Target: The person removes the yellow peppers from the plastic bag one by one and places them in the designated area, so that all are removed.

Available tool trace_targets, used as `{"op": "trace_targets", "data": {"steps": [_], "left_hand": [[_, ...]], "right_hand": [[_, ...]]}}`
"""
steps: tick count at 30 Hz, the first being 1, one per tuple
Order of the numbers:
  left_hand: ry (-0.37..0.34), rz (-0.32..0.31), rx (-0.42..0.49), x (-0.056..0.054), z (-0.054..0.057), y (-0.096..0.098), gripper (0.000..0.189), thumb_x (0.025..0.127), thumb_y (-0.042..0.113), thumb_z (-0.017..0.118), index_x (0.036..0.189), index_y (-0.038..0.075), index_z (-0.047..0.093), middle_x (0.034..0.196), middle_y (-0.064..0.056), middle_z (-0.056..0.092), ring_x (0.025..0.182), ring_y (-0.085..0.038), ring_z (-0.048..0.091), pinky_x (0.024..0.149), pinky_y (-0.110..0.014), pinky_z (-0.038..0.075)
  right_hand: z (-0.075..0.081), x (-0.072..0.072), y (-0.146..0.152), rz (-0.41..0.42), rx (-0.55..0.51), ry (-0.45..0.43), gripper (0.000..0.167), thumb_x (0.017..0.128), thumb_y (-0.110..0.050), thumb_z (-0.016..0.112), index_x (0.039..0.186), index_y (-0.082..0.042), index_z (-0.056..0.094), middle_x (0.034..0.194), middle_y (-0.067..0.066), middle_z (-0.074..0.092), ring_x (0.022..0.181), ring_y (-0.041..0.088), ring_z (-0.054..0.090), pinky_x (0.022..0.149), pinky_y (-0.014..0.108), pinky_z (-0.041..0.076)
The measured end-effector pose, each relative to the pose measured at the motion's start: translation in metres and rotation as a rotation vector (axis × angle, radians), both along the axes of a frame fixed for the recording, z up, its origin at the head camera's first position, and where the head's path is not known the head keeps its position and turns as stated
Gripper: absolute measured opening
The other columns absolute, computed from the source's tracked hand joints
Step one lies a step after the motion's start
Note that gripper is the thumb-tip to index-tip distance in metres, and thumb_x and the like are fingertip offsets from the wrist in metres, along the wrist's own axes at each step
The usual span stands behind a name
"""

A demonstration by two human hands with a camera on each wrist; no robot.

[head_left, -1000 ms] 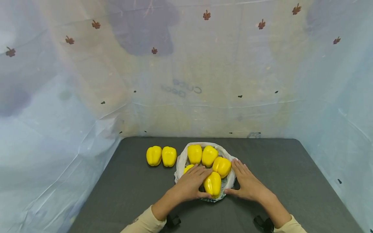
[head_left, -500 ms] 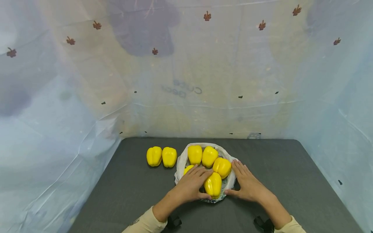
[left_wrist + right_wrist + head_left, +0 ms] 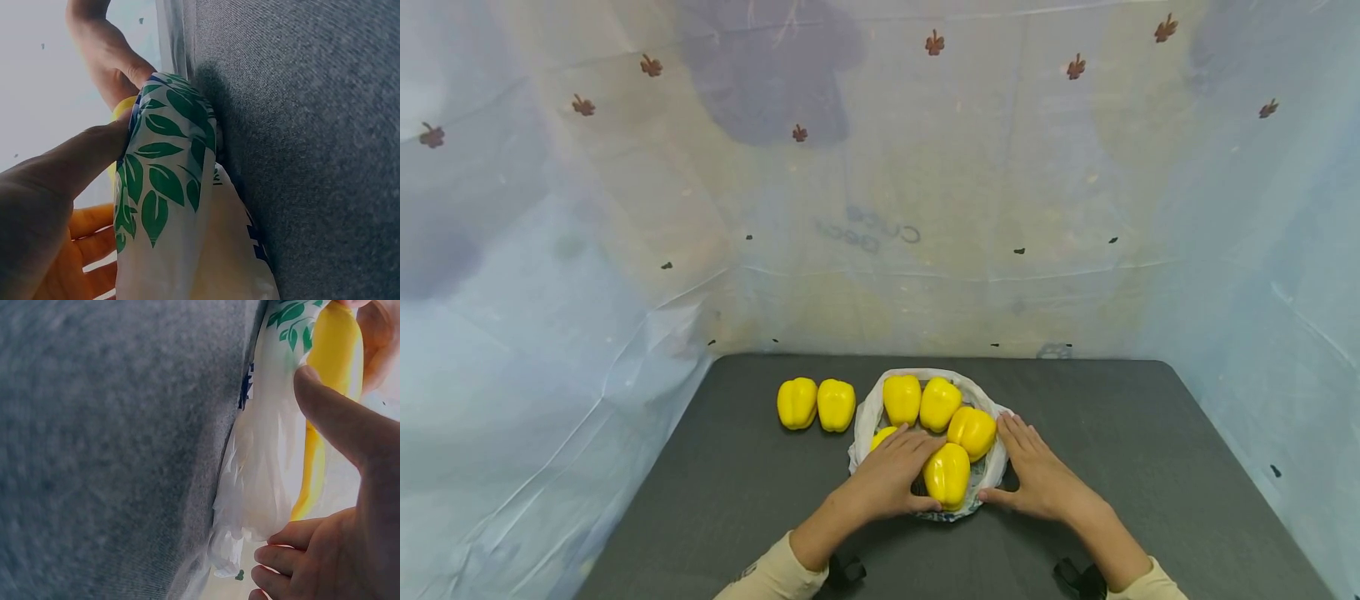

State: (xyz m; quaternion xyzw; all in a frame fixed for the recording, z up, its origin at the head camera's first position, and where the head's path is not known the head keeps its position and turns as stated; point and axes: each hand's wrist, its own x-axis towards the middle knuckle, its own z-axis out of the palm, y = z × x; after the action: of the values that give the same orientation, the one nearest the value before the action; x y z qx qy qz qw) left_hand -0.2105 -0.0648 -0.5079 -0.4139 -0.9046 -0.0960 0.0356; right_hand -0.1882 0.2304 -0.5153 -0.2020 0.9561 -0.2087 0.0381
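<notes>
A white plastic bag (image 3: 991, 467) with green leaf prints, its mouth spread into a round opening, holds several yellow bell peppers (image 3: 973, 433). My left hand (image 3: 887, 477) lies over the bag's left front side, fingers extended, the fingertips and thumb beside the front pepper (image 3: 947, 475). It partly covers another pepper (image 3: 882, 437). In the left wrist view its thumb touches the bag's rim near the leaf print (image 3: 159, 150). Against the right side of the bag rests my right hand (image 3: 1043, 479), with straight fingers and the thumb apart; the right wrist view shows them at the plastic (image 3: 269, 456).
Two more yellow peppers, a left one (image 3: 797, 403) and a right one (image 3: 836, 405), stand on the dark grey table (image 3: 1120, 433) left of the bag. A pale patterned sheet (image 3: 925, 208) hangs behind the table and along both sides.
</notes>
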Motion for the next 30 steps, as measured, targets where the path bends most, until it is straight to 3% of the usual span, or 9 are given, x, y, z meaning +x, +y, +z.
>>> {"op": "trace_targets", "data": {"steps": [14,19,30], "left_hand": [[-0.012,-0.009,0.072,0.0,0.004,-0.009,0.093,0.089,0.056,0.086,0.161,0.014,0.045,0.156,0.0,0.055,0.143,-0.017,0.052,0.129,-0.047,0.034],[-0.014,-0.01,0.102,0.0,0.007,-0.011,0.092,0.089,0.054,0.087,0.161,0.014,0.045,0.154,0.0,0.056,0.14,-0.017,0.055,0.123,-0.042,0.043],[-0.089,0.059,0.142,0.0,0.022,-0.02,0.092,0.09,0.051,0.086,0.164,0.019,0.041,0.159,0.0,0.052,0.141,-0.018,0.054,0.118,-0.044,0.048]], "right_hand": [[0.001,0.001,0.0,-0.005,-0.005,0.002,0.125,0.087,-0.068,0.08,0.167,0.008,0.023,0.174,0.028,0.02,0.162,0.048,0.018,0.129,0.066,0.017],[0.0,0.0,0.0,-0.002,-0.008,0.001,0.125,0.087,-0.068,0.08,0.167,0.008,0.023,0.174,0.029,0.02,0.162,0.048,0.017,0.129,0.066,0.017],[0.0,0.0,0.0,0.003,-0.019,-0.002,0.124,0.087,-0.065,0.082,0.167,0.009,0.023,0.174,0.029,0.019,0.162,0.049,0.017,0.129,0.067,0.017]]}}
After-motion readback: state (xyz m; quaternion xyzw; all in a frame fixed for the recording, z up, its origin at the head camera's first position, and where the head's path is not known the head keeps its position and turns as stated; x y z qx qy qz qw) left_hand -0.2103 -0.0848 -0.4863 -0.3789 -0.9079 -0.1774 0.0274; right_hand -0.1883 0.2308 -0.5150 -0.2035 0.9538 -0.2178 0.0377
